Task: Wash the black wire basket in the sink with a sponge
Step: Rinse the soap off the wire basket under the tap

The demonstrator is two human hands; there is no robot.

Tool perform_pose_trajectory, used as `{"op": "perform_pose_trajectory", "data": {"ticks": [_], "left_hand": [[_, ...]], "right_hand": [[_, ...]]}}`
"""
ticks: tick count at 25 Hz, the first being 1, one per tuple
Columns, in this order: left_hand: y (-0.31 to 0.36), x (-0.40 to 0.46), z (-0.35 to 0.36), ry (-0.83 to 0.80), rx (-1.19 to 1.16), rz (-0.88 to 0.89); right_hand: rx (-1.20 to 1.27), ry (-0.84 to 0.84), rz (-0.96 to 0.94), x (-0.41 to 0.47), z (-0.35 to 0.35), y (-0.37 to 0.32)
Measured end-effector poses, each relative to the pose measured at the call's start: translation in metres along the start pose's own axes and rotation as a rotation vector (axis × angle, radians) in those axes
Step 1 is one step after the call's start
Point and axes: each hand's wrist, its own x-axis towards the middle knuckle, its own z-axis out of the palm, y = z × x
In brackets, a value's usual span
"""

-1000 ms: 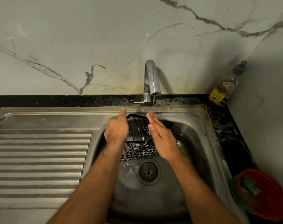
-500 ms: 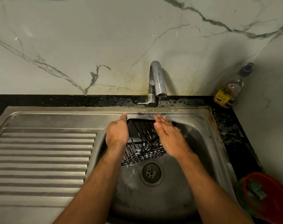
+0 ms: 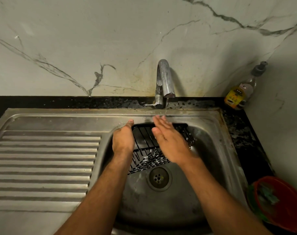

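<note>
The black wire basket stands tilted in the steel sink, with white suds on its lower mesh. My left hand grips the basket's left end, thumb pointing to the sink's back rim. My right hand lies flat over the basket's upper right part, fingers straight, fingertips under the thin stream of water from the tap. No sponge shows in either hand.
The drain sits just below the basket. A ribbed steel drainboard spreads to the left. A soap pump bottle stands in the back right corner. A red bowl with green scrubbers sits at the front right.
The view has shifted slightly. My right hand has slid a little up toward the tap stream. The left hand still holds the basket in the same place.
</note>
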Motion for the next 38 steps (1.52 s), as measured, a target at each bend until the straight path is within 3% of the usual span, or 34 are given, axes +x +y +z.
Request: {"op": "perform_pose_trajectory", "data": {"ticks": [4,8,9,13,15,20,25,27,29,31,36,38], "left_hand": [[0.003,0.005,-0.005,-0.016,-0.084,-0.036],[0.004,-0.002,-0.02,-0.045,-0.192,-0.151],[0.003,-0.002,-0.021,-0.041,-0.199,-0.146],[-0.005,0.003,-0.013,-0.096,-0.222,-0.098],[-0.005,0.003,-0.012,-0.069,-0.202,-0.081],[-0.005,-0.002,-0.024,-0.086,-0.26,-0.167],[-0.017,0.019,-0.01,-0.061,-0.103,-0.007],[-0.012,0.013,-0.007,-0.067,0.001,-0.002],[0.001,-0.002,-0.001,-0.078,0.2,0.109],[0.019,-0.02,0.011,-0.134,0.454,0.337],[0.057,-0.037,0.038,-0.334,0.952,0.985],[0.059,-0.029,0.038,-0.362,1.115,1.093]], "right_hand": [[-0.085,0.03,-0.215,-0.007,0.004,-0.015],[-0.169,-0.007,0.108,0.003,-0.022,0.043],[-0.195,-0.024,0.11,0.002,-0.022,0.042],[-0.263,-0.034,-0.234,-0.006,0.004,-0.019],[-0.285,-0.003,-0.274,-0.006,0.009,-0.019],[-0.223,-0.008,0.096,0.009,-0.031,0.04],[-0.167,-0.055,-0.267,-0.01,0.002,-0.032],[-0.061,-0.055,-0.237,-0.004,0.0,-0.025],[0.109,0.001,-0.057,0.006,-0.014,-0.004],[0.276,0.096,0.065,0.01,-0.022,0.014],[0.985,0.453,0.166,0.001,-0.026,0.023],[1.197,0.532,0.191,-0.003,-0.028,0.031]]}}
